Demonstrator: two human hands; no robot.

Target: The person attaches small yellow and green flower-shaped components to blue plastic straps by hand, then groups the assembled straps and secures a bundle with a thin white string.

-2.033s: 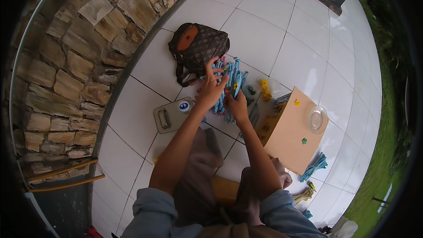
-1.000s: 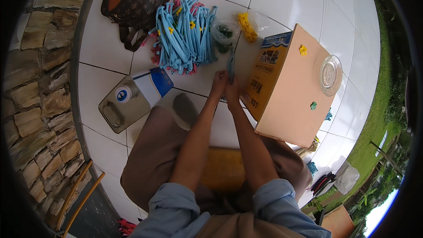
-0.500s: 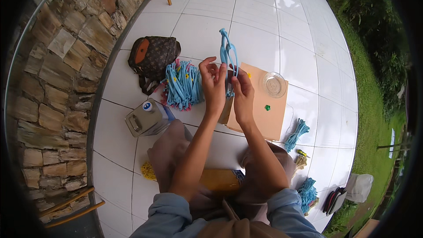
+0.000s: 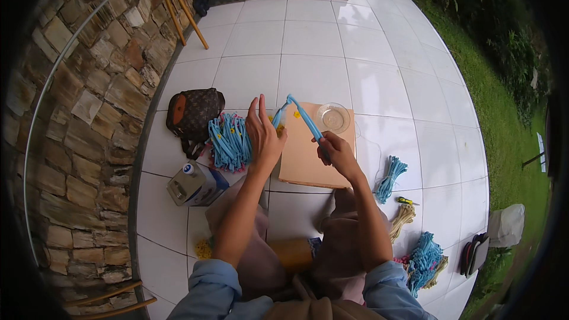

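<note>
A light blue cord strap (image 4: 307,120) runs up from my right hand (image 4: 338,154), whose fingers are wrapped round it. It bends at its top, and the other end hangs beside my left hand (image 4: 265,139), with a small yellow piece near it. My left hand has its fingers stretched upward and apart; whether it touches the hanging end I cannot tell. Below both hands lies a flat cardboard box (image 4: 308,166), bearing a clear glass dish (image 4: 333,118) and a yellow bead-like piece (image 4: 297,114).
Left of the box lie a pile of blue straps (image 4: 230,145), a brown patterned backpack (image 4: 194,115) and a metal can (image 4: 195,185). To the right are blue cord bundles (image 4: 391,179), a beige bundle (image 4: 403,220) and a yellow-green screwdriver (image 4: 405,201). A stone wall (image 4: 77,142) borders the tiles.
My hands have moved apart. The left has opened out its fingers, while the right has closed round the blue strap, which now slants and bends over. The view has tilted upward.
</note>
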